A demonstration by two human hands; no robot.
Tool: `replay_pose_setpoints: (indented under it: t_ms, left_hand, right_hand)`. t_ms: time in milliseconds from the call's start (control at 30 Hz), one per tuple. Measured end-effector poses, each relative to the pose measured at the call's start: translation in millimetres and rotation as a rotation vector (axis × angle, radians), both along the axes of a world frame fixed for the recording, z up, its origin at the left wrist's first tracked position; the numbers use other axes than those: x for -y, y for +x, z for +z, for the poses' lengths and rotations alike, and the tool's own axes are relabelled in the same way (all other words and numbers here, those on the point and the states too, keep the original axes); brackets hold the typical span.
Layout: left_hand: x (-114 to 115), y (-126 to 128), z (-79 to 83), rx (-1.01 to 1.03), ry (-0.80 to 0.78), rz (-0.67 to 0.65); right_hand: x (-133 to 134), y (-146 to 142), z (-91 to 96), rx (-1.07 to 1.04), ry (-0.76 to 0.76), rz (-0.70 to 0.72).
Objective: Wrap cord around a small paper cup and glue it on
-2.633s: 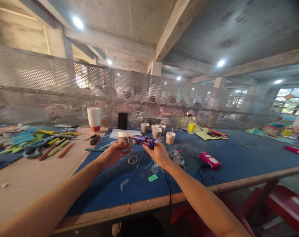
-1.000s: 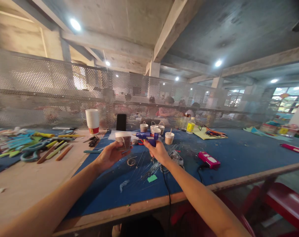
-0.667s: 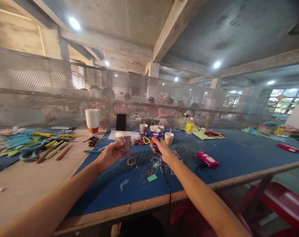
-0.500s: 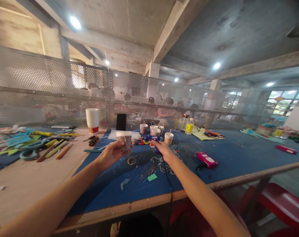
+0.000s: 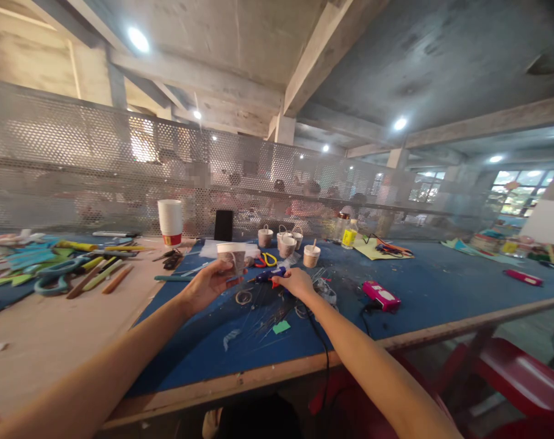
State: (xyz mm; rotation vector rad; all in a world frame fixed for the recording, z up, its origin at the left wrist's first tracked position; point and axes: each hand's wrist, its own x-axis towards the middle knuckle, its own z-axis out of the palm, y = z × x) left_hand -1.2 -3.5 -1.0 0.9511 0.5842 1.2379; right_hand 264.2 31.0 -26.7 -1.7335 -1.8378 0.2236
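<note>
In my left hand (image 5: 207, 285) is a paper cup (image 5: 232, 256) wrapped in grey-brown twine below its white rim, held upright above the blue mat. My right hand (image 5: 295, 284) is closed round the handle of a blue glue gun (image 5: 268, 275). The glue gun's nozzle points left, below and to the right of the cup, apart from it. A black cord hangs from the gun over the table edge. Scissors (image 5: 266, 260) with red and yellow handles lie just behind the gun. On the mat below is a small ring of tape or twine (image 5: 243, 297).
Several twine-wrapped cups (image 5: 287, 246) stand behind my right hand. A stack of white paper cups (image 5: 169, 221) is at the back left, beyond scattered tools (image 5: 94, 277). A pink box-shaped device (image 5: 381, 296) lies to the right. A perforated metal screen (image 5: 244, 177) borders the back.
My right hand has lowered the glue gun and turned it, so the nozzle now points left toward the cup. My left hand holds the cup in nearly the same place.
</note>
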Motion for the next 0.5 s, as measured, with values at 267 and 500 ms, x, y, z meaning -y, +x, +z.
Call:
replay_pose_setpoints:
  t_ms: [267,500]
  left_hand:
    - [1.3,1.6,0.6,-0.005,-0.003,0.022]
    - [2.9,2.8,0.6,-0.043,0.067,-0.021]
  right_hand:
    - [11.2,-6.8,5.9,0.09,0.176,0.0]
    - [29.4,-51.9,31.9,-0.4,0.118,0.597]
